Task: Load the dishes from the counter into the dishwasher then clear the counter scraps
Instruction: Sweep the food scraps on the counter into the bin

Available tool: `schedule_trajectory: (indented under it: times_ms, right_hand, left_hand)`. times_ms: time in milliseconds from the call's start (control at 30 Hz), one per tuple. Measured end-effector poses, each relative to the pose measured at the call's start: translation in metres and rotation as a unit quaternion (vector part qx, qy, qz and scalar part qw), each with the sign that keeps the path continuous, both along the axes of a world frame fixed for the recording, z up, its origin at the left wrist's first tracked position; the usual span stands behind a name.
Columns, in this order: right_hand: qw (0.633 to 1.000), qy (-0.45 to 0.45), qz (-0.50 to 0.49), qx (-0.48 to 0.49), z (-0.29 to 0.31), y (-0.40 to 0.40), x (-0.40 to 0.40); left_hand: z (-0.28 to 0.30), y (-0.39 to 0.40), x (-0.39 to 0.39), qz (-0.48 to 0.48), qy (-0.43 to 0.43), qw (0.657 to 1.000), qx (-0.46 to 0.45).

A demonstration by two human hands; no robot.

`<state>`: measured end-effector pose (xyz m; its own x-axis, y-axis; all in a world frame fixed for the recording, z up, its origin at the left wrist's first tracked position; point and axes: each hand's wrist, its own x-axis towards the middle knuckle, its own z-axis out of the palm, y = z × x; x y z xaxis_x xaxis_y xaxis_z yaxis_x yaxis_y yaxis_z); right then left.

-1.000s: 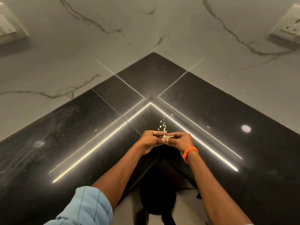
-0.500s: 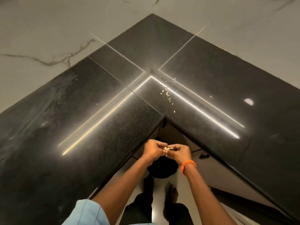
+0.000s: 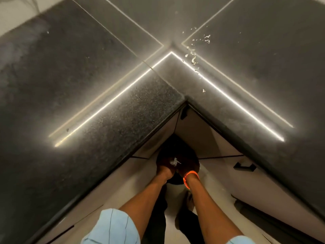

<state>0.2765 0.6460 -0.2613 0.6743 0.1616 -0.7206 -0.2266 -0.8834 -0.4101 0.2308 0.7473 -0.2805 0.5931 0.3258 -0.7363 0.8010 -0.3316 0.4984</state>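
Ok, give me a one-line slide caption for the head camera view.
Both hands, left hand and right hand, hold pale scraps over a dark bin below the counter; more crumbs remain on top.

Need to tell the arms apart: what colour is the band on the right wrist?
Bright orange. The wristband shows clearly in the head view, the only one.

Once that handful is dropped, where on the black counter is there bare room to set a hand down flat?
The left run of the counter is bare from the wall down to its front edge. The right run is bare nearer its front edge. It is crowded just right of the inner corner, where the scraps lie scattered.
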Motion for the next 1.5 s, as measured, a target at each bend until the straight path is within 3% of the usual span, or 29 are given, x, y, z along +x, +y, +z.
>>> schedule_trajectory:
  times_ms: [100, 233, 367, 500, 633, 700, 767, 867, 933, 1033, 1167, 1300, 1500]
  right_hand:
    - [0.997, -0.028, 0.06, -0.036, -0.013, -0.002, 0.003]
    - [0.999, 0.004, 0.041, -0.012, -0.013, -0.006, 0.008]
    - [1.0, 0.002, -0.008, -0.013, 0.004, -0.009, 0.009]
    - [0.991, -0.013, -0.136, 0.009, 0.076, -0.005, 0.011]
    - [0.972, -0.094, -0.171, 0.133, 0.164, 0.003, 0.013]
    - [0.941, -0.149, -0.208, 0.223, 0.207, 0.003, 0.016]
    - [0.906, -0.259, -0.21, 0.259, 0.247, -0.004, 0.019]
    - [0.851, -0.461, -0.155, 0.199, 0.28, -0.027, 0.035]
    - [0.843, -0.509, -0.124, 0.122, 0.288, -0.047, 0.051]
    - [0.903, -0.424, -0.064, -0.012, 0.276, -0.07, 0.071]
    - [0.911, -0.386, 0.022, -0.14, 0.263, -0.068, 0.089]
    - [0.907, -0.383, 0.055, -0.168, 0.267, -0.041, 0.113]
    - [0.909, -0.385, 0.084, -0.136, 0.272, -0.012, 0.175]
  left_hand:
    - [-0.005, 0.012, -0.003, -0.004, 0.001, 1.0, 0.01]
    - [-0.001, 0.027, -0.008, 0.036, 0.032, 0.998, -0.033]
    - [0.037, 0.032, -0.008, 0.085, 0.041, 0.994, -0.054]
    - [0.092, 0.028, 0.002, 0.109, 0.019, 0.993, -0.047]
    - [0.148, 0.019, 0.022, 0.158, -0.024, 0.985, -0.067]
    - [0.175, 0.014, 0.034, 0.183, -0.062, 0.974, -0.119]
    - [0.208, 0.012, 0.046, 0.19, -0.092, 0.964, -0.164]
    - [0.258, 0.005, 0.07, 0.204, -0.134, 0.941, -0.236]
    - [0.292, 0.005, 0.082, 0.195, -0.166, 0.934, -0.248]
    - [0.319, 0.006, 0.103, 0.168, -0.236, 0.94, -0.181]
    - [0.324, 0.019, 0.135, 0.132, -0.339, 0.931, -0.011]
    - [0.306, 0.037, 0.157, 0.069, -0.36, 0.92, 0.139]
    - [0.29, 0.034, 0.157, 0.063, -0.366, 0.906, 0.205]
